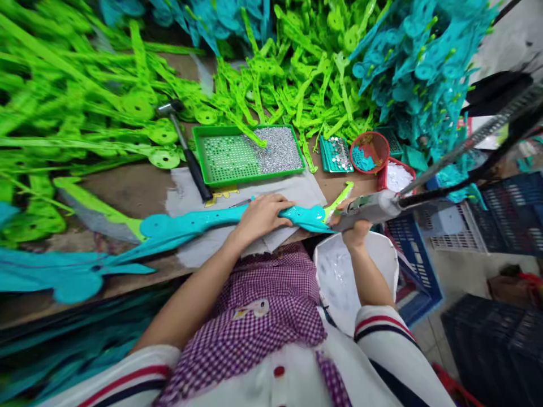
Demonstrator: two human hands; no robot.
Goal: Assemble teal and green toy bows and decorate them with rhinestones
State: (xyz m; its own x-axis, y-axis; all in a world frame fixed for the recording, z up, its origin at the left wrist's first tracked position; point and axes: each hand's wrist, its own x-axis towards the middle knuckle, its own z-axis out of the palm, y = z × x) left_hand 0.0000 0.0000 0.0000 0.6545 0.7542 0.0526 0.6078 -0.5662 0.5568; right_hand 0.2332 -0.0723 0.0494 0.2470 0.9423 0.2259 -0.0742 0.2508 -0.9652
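A long blue plastic part (186,223) lies across the front of the table. My left hand (262,217) is closed over its right portion, pressing it down. My right hand (356,230) grips a grey electric screwdriver (375,207) that hangs from a spring and a black cable. The tool's front end is at the right tip of the blue part, where a small lime-green piece (339,200) sticks up. A lime-green blade-like piece (102,206) joins the blue part on the left. The exact tool tip is hidden.
A green tray (237,182) of small metal pieces stands behind my left hand, with a hammer (192,161) beside it. Small containers, including a red basket (385,148), sit at right. Heaps of lime-green parts (297,73) and blue parts (407,73) fill the back.
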